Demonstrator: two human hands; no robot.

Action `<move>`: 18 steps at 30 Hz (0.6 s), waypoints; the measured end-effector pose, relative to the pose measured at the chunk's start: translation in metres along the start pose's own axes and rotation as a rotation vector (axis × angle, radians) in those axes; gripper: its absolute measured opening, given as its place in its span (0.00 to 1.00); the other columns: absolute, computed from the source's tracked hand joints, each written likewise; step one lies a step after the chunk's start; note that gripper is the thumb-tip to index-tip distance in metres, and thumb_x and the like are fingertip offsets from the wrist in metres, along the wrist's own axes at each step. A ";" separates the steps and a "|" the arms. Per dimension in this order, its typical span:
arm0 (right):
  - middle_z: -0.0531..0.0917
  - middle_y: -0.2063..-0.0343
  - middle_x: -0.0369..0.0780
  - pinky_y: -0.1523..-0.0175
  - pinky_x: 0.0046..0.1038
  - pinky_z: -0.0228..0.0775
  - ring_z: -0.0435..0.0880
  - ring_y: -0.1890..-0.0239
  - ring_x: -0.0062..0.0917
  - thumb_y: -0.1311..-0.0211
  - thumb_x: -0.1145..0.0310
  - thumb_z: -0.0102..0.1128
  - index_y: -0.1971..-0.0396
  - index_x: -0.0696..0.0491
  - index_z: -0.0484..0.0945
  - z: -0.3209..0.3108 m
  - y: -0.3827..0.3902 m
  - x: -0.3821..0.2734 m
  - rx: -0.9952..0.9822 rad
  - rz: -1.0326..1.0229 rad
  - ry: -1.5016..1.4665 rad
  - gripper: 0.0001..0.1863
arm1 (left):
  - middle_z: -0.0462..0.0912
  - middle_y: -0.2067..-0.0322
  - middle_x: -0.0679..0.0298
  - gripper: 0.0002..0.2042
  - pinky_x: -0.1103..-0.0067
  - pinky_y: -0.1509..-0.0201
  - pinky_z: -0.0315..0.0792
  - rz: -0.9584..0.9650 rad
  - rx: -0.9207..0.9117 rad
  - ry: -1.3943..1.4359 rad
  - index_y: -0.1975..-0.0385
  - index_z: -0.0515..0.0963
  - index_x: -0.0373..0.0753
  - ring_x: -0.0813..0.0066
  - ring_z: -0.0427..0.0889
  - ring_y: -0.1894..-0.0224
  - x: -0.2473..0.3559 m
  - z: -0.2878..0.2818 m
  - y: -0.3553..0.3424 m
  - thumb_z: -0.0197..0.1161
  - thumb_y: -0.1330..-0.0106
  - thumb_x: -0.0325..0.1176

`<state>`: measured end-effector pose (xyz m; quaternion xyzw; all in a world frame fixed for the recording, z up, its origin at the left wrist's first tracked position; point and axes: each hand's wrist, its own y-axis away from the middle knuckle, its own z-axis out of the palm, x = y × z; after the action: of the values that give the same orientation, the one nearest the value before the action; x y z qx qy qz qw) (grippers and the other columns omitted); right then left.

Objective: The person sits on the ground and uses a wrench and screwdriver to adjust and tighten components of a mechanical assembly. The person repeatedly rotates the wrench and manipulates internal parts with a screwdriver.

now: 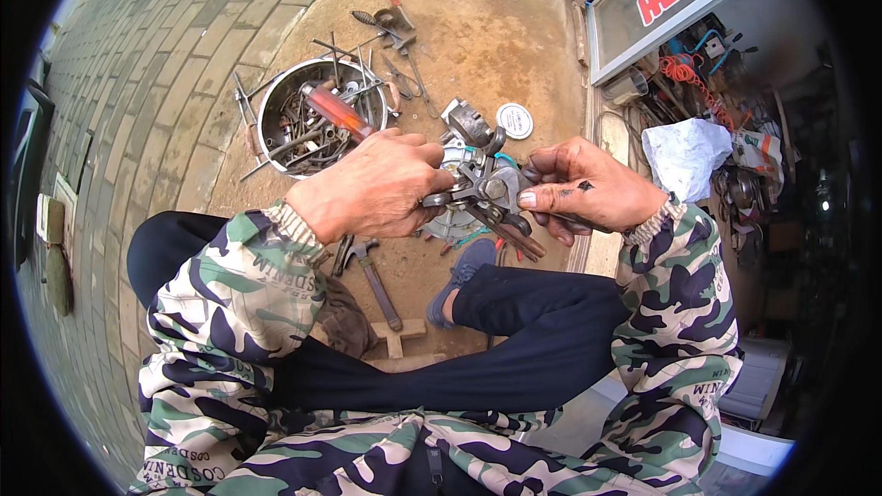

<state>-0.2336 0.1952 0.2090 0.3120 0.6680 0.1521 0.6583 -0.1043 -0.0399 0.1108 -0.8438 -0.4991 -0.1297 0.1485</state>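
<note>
Both of my hands are raised over my lap around a dark metal part [494, 189] with several arms and rounded ends. My left hand [378, 186] has its fingers curled onto the arms on the part's left side. On the other side, the thumb and fingers of my right hand [593, 191] pinch the part's flat edge; dark grime marks those fingers. Below the part, partly hidden by it, a round grey metal housing [452, 223] rests on the ground. A screwdriver with a clear red handle [335, 111] lies across a basin beyond my left hand; its far end is hidden.
The metal basin [264, 133] is full of wrenches and sockets. Near it lie pliers [401, 73], a round white lid [514, 120] and a hammer [375, 285]. A wooden cross-shaped block [397, 338] sits by my foot. At right, a glass door [680, 0] borders cluttered shop goods.
</note>
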 end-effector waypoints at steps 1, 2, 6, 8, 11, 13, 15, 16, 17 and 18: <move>0.80 0.79 0.35 0.81 0.17 0.64 0.79 0.83 0.15 0.30 0.66 0.65 0.60 0.62 0.77 -0.002 -0.004 0.002 -0.023 -0.007 0.008 0.13 | 0.76 0.67 0.58 0.12 0.63 0.54 0.72 0.003 0.003 0.004 0.62 0.81 0.37 0.56 0.79 0.58 0.000 0.001 0.000 0.68 0.40 0.37; 0.79 0.80 0.35 0.80 0.17 0.64 0.79 0.84 0.15 0.30 0.66 0.65 0.60 0.62 0.77 -0.003 -0.007 0.002 -0.045 -0.014 0.016 0.13 | 0.76 0.67 0.58 0.12 0.63 0.53 0.72 0.006 0.006 0.008 0.62 0.81 0.37 0.56 0.79 0.58 0.000 0.001 0.000 0.68 0.40 0.37; 0.79 0.81 0.34 0.80 0.17 0.64 0.77 0.84 0.14 0.27 0.65 0.61 0.62 0.60 0.76 -0.005 -0.007 -0.002 -0.043 0.000 0.120 0.12 | 0.77 0.67 0.59 0.12 0.63 0.53 0.72 0.002 0.002 0.005 0.62 0.81 0.38 0.57 0.79 0.57 -0.001 0.001 0.000 0.68 0.41 0.37; 0.79 0.80 0.34 0.79 0.17 0.65 0.76 0.84 0.13 0.28 0.65 0.62 0.60 0.61 0.76 -0.004 -0.005 0.000 -0.021 -0.009 0.059 0.12 | 0.77 0.66 0.59 0.12 0.63 0.53 0.72 -0.009 -0.006 0.004 0.62 0.81 0.38 0.57 0.79 0.57 -0.001 -0.001 -0.002 0.68 0.41 0.37; 0.79 0.77 0.33 0.79 0.18 0.64 0.74 0.83 0.12 0.29 0.67 0.64 0.57 0.61 0.77 -0.007 0.003 0.000 0.074 0.030 0.022 0.12 | 0.77 0.66 0.58 0.12 0.63 0.52 0.72 -0.014 -0.010 -0.005 0.62 0.81 0.37 0.57 0.79 0.57 -0.003 0.002 0.000 0.68 0.41 0.37; 0.78 0.77 0.32 0.79 0.18 0.63 0.74 0.82 0.11 0.29 0.68 0.65 0.55 0.62 0.78 -0.007 0.013 0.000 0.207 -0.067 0.075 0.13 | 0.77 0.66 0.58 0.11 0.63 0.52 0.72 -0.016 0.001 0.001 0.62 0.81 0.37 0.56 0.79 0.57 -0.003 -0.002 0.002 0.68 0.40 0.37; 0.78 0.76 0.31 0.77 0.17 0.63 0.73 0.80 0.09 0.30 0.70 0.66 0.53 0.62 0.80 0.001 0.025 0.000 0.296 -0.159 0.106 0.13 | 0.77 0.66 0.58 0.11 0.63 0.52 0.72 -0.026 0.004 0.008 0.63 0.81 0.37 0.56 0.79 0.57 -0.004 -0.004 0.004 0.67 0.40 0.37; 0.79 0.75 0.31 0.76 0.17 0.63 0.73 0.79 0.09 0.31 0.71 0.66 0.54 0.62 0.81 0.005 0.028 0.006 0.321 -0.176 0.141 0.12 | 0.76 0.66 0.57 0.11 0.63 0.52 0.72 -0.036 0.001 0.011 0.63 0.81 0.37 0.55 0.79 0.57 -0.005 -0.005 0.006 0.67 0.40 0.37; 0.79 0.75 0.31 0.75 0.17 0.63 0.72 0.78 0.08 0.32 0.72 0.67 0.54 0.61 0.81 0.009 0.034 0.015 0.365 -0.183 0.178 0.11 | 0.76 0.66 0.57 0.11 0.63 0.52 0.72 -0.024 0.003 0.021 0.63 0.81 0.37 0.55 0.79 0.57 -0.006 -0.003 0.001 0.67 0.39 0.37; 0.80 0.74 0.31 0.74 0.17 0.64 0.72 0.77 0.07 0.32 0.73 0.67 0.54 0.61 0.82 0.012 0.039 0.022 0.409 -0.190 0.215 0.11 | 0.76 0.67 0.57 0.11 0.63 0.52 0.72 -0.017 0.013 0.028 0.64 0.81 0.37 0.55 0.79 0.57 -0.007 -0.001 -0.002 0.67 0.39 0.37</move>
<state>-0.2118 0.2356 0.2147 0.3564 0.7775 -0.0163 0.5179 -0.1092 -0.0450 0.1095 -0.8368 -0.5049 -0.1393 0.1597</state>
